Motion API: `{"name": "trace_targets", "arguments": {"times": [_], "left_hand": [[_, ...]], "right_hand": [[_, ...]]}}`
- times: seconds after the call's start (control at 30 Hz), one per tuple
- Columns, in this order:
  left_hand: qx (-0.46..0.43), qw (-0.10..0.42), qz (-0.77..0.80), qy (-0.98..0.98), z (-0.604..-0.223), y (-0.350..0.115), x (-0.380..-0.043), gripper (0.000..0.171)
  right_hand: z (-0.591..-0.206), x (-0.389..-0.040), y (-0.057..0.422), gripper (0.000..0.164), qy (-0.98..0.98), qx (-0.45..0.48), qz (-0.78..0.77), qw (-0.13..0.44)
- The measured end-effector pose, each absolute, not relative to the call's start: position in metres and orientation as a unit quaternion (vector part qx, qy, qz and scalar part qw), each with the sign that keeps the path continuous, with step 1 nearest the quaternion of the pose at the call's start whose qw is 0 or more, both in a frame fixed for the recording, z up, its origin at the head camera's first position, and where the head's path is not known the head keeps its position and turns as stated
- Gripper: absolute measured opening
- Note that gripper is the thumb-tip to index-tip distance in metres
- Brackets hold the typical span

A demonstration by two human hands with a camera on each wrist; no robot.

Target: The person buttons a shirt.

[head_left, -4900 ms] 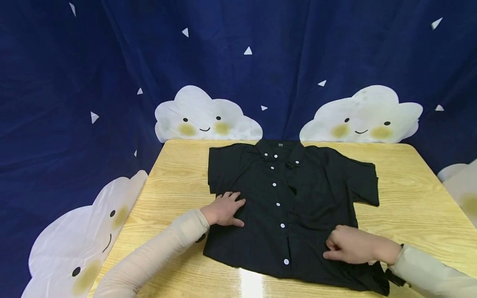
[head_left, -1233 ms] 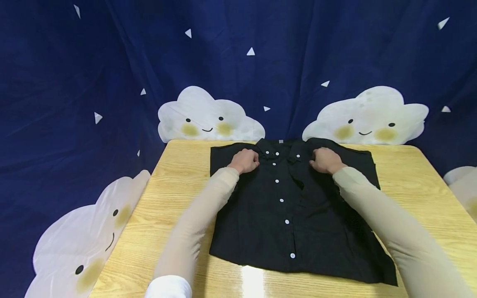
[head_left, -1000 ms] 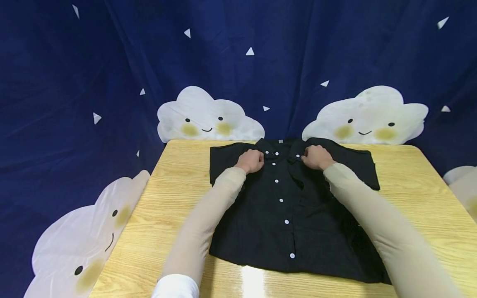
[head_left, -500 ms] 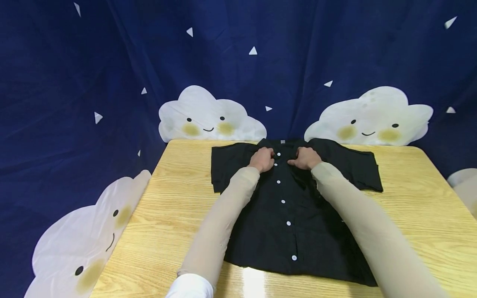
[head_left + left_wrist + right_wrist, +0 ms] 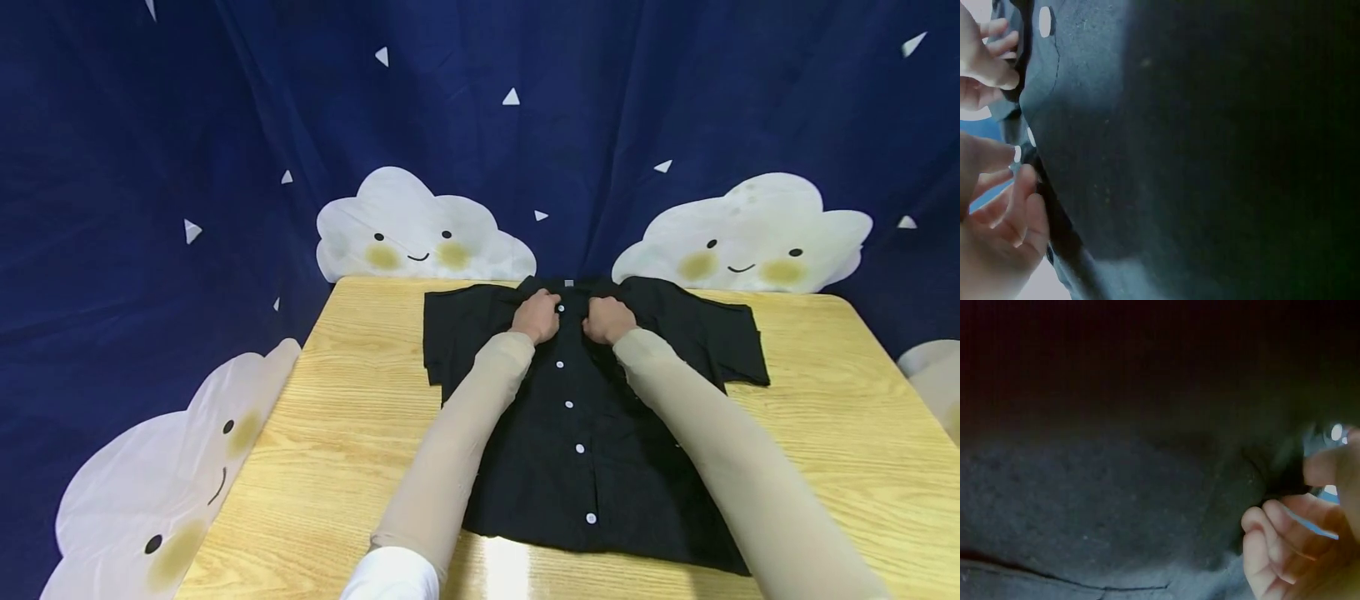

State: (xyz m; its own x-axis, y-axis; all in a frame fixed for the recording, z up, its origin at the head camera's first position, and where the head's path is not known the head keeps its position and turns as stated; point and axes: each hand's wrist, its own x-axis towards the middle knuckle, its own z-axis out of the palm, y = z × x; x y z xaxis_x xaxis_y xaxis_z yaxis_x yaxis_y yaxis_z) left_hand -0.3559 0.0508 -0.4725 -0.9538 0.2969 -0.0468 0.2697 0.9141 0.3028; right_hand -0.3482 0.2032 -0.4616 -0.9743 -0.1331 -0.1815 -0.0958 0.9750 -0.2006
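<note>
A black short-sleeved shirt (image 5: 525,467) lies front up, its collar toward the back edge of the table and its white buttons running down the middle. Just below the collar, my left hand (image 5: 537,317) pinches one side of the front placket. In the left wrist view a white button (image 5: 1017,153) shows right at the left hand's fingertips. Across from it, my right hand (image 5: 609,320) pinches the other front edge, its curled fingers (image 5: 1259,550) against the black cloth in the right wrist view. A narrow strip with the top button (image 5: 561,308) lies between the hands.
The light wooden table (image 5: 352,375) extends on both sides of the shirt. Behind it hangs a dark blue curtain (image 5: 465,100) with white smiling clouds (image 5: 420,233). Both forearms cross over the shirt's lower part.
From flat on the shirt's body and lower right, both hands moved up to the collar, then closed in toward the middle. The right hand's thumb has folded in; the hem's right corner was straightened.
</note>
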Motion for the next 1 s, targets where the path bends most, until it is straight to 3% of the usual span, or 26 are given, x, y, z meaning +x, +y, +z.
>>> {"name": "trace_targets", "arguments": {"times": [0.33, 0.63, 1.0], "left_hand": [[0.154, 0.077, 0.111, 0.979, -0.48, 0.057, -0.356, 0.034], [0.141, 0.058, 0.093, 0.984, -0.483, 0.063, -0.358, 0.028], [0.095, 0.013, 0.124, 0.988, -0.482, 0.067, -0.358, 0.01]], "right_hand": [[-0.467, -0.349, 0.207, 0.022, 0.99, -0.065, -0.104, 0.065], [-0.471, -0.354, 0.214, 0.032, 0.987, -0.058, -0.143, 0.035], [-0.465, -0.354, 0.212, 0.02, 0.984, -0.088, -0.154, 0.024]]}}
